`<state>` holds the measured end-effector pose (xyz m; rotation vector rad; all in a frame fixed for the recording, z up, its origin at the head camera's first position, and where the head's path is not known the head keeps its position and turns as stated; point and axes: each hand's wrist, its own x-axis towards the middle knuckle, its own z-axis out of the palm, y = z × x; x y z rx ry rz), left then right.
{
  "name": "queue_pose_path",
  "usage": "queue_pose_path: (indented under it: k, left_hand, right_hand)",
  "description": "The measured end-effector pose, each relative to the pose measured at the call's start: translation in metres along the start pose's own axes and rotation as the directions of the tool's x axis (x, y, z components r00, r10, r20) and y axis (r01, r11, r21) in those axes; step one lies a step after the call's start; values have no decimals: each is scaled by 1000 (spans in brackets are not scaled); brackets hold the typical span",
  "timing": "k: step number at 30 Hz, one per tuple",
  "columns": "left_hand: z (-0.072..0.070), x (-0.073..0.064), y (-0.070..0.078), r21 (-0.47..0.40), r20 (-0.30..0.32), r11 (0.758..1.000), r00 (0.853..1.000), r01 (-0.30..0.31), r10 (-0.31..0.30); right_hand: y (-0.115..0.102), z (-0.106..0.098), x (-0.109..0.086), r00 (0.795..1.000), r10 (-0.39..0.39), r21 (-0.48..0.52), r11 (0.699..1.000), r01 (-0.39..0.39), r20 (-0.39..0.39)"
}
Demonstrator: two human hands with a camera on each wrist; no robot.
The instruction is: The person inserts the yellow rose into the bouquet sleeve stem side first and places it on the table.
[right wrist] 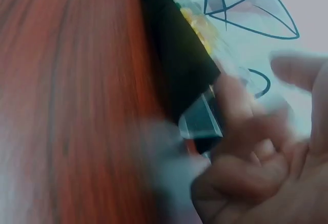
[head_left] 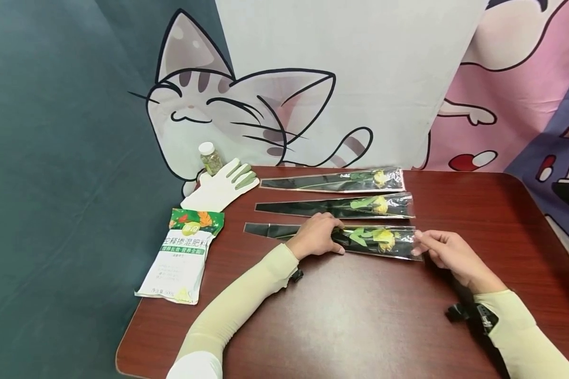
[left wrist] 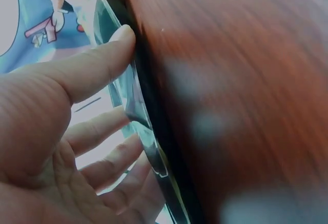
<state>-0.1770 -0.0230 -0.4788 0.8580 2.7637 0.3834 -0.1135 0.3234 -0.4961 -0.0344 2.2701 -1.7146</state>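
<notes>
Three wrapped yellow flowers lie in rows, each in a long tapering clear sleeve with black backing. My left hand (head_left: 316, 235) spreads across the nearest wrapped flower (head_left: 384, 239), thumb at its near edge and fingers toward the far one. In the left wrist view the thumb (left wrist: 115, 55) and fingertips touch the clear film. At the wide right end of that sleeve is my right hand (head_left: 450, 255); the right wrist view, blurred, has a finger at the sleeve's corner (right wrist: 202, 124) and the thumb apart from it. Beyond lie the middle wrapped flower (head_left: 308, 207) and the farthest one (head_left: 308, 182).
On the table's left lie a white-and-green fertilizer bag (head_left: 177, 266) and white gloves (head_left: 213, 192) with green fingers. A white-capped jar (head_left: 212, 160) stands behind the gloves. A cartoon-cat cloth (head_left: 384, 63) hangs along the brown table's (head_left: 360, 316) back edge.
</notes>
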Motion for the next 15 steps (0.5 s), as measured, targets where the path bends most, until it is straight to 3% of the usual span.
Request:
queue_pose_path:
  k: [4, 8, 11, 15]
  left_hand:
    - [1, 3, 3, 7, 4, 1000, 1000, 16, -16]
    - [1, 5, 4, 21, -4, 1000, 1000, 15, -15]
    - [-1, 5, 4, 16, 0, 1000, 1000, 10, -10]
    - [-3, 4, 0, -29, 7, 1000, 1000, 8, -8]
  right_hand:
    - [-1, 3, 10, 997, 42, 129, 991, -33, -68]
    - [0, 3, 13, 990, 41, 125, 992, -24, -131]
    - [-3, 0, 11, 981, 1, -51, 999, -11, -196]
    - [-16, -8, 9, 953, -96, -321, 947, -1, -287]
